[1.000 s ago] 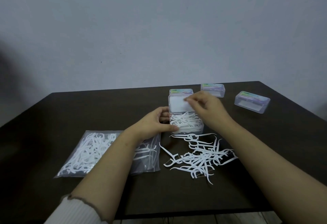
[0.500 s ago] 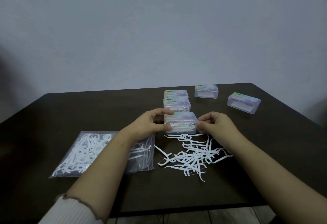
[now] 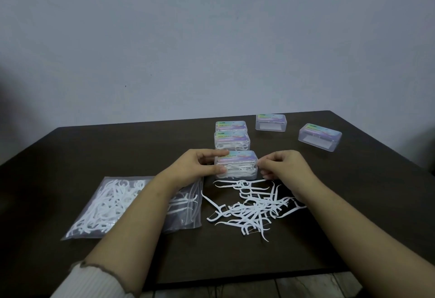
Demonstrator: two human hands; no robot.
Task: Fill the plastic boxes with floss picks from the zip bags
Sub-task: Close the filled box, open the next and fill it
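Third box closed; two boxes look empty.
Left hand (image 3: 200,168) grips the filled floss-pick box (image 3: 236,164); right hand (image 3: 286,168) pinches its 3 o'clock end; loose floss picks (image 3: 251,205) and the zip bag (image 3: 113,205) remain, empty boxes (image 3: 319,139) at 1 o'clock.

— The left forearm (image 3: 131,224) covers the zip bag's (image 3: 98,205) middle; box labels (image 3: 237,154) are too blurred to read
— The right forearm (image 3: 367,231) runs off the frame's edge
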